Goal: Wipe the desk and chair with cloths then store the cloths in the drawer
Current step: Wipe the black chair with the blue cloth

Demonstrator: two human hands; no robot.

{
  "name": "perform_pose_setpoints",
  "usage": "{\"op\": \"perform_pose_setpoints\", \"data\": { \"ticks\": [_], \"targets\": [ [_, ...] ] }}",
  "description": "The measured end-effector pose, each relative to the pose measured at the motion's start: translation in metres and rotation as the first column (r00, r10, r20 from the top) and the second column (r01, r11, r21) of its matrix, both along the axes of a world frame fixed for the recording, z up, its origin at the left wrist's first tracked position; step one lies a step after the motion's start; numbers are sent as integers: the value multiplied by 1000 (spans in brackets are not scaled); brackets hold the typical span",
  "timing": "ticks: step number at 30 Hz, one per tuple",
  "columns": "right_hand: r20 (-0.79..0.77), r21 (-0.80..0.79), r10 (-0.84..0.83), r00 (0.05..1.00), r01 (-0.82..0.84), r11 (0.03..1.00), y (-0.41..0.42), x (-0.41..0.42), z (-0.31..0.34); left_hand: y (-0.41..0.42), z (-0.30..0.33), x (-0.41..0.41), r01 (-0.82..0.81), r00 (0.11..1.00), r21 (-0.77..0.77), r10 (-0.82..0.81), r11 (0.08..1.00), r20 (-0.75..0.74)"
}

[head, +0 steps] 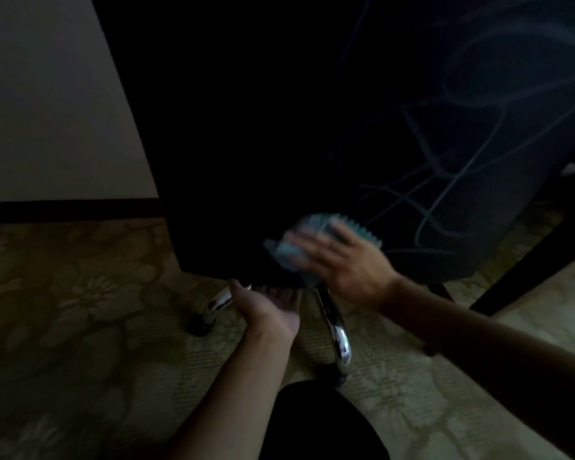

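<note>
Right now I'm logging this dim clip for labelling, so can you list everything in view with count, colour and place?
chair: one, black back panel, fills the centre and top, with faint wipe streaks on its right part
cloth: one, light blue-grey, pressed flat against the chair's lower back under the right hand, blurred
chair legs: two visible, shiny chrome, below the chair, each ending near a dark caster
carpet: one, olive with a pale flower pattern, across the floor
wall: one, pale, upper left, with a dark baseboard below it
dark furniture edge: one, black, at right; what it is cannot be told
left hand: one, palm up, fingers reaching under the chair's bottom edge
right hand: one, fingers spread flat on the cloth
</note>
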State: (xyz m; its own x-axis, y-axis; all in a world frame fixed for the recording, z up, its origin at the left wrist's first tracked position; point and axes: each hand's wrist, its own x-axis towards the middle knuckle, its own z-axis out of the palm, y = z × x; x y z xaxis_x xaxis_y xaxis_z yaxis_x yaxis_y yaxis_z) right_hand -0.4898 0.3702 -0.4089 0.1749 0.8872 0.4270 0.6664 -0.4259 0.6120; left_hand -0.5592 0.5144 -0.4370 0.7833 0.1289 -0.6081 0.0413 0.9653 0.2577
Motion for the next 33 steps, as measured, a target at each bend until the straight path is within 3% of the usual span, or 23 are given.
{"op": "perform_pose_setpoints", "data": {
  "ticks": [2, 3, 6, 8, 10, 12, 14, 15, 18, 20, 22, 25, 27, 31, 33],
  "targets": [
    [19, 142, -123, 992, 119, 983, -11, 3, 0, -6, 5, 1, 2, 1000, -3, -2, 1000, -29],
    [29, 129, -157, 987, 152, 980, -19, 1, -12, -10, 8, 1, 1, 1000, -5, -1, 1000, -28],
    [38, -92, -133, 990, 136, 986, -38, -10, -59, -22, 10, 4, -27, 1000, 18, 27, 999, -11],
    [46, -157, -88, 995, 95, 983, -45, -6, -50, -25, 12, 6, -43, 999, 37, 43, 998, -14],
    [61, -21, -62, 996, 63, 998, -45, 3, -8, -32, 16, 6, -38, 996, -7, 37, 999, -79],
    [84, 229, -121, 989, 100, 968, -44, 10, 30, -36, 19, 4, -33, 991, -50, 26, 998, -129],
    [57, 352, -176, 983, 145, 925, -42, 8, 30, -42, 22, 3, -69, 986, -64, 58, 996, -156],
    [55, 304, -186, 981, 161, 939, -42, 5, 14, -44, 24, 3, -102, 983, -71, 90, 992, -160],
    [23, -89, -164, 986, 166, 982, -52, -10, -55, -55, 21, 2, -145, 985, -75, 137, 987, -104],
    [47, -202, -150, 988, 156, 967, -60, -9, -51, -60, 20, 5, -105, 993, -55, 102, 993, -51],
    [85, -114, -55, 995, 65, 991, -54, 3, -12, -61, 18, 7, -99, 991, -61, 93, 993, -100],
    [88, 267, -119, 989, 91, 959, -39, 16, 57, -60, 21, 8, -54, 989, -74, 44, 996, -138],
    [44, 352, -156, 987, 130, 927, -27, 12, 54, -59, 21, 8, -52, 987, -52, 43, 997, -153],
    [-21, -68, -133, 991, 131, 989, -27, -7, -19, -53, 29, -4, -40, 994, 41, 44, 998, -104],
    [7, -81, -117, 993, 117, 990, -28, -6, -9, -44, 37, -17, 6, 996, 84, 2, 996, -86]
  ]
}}
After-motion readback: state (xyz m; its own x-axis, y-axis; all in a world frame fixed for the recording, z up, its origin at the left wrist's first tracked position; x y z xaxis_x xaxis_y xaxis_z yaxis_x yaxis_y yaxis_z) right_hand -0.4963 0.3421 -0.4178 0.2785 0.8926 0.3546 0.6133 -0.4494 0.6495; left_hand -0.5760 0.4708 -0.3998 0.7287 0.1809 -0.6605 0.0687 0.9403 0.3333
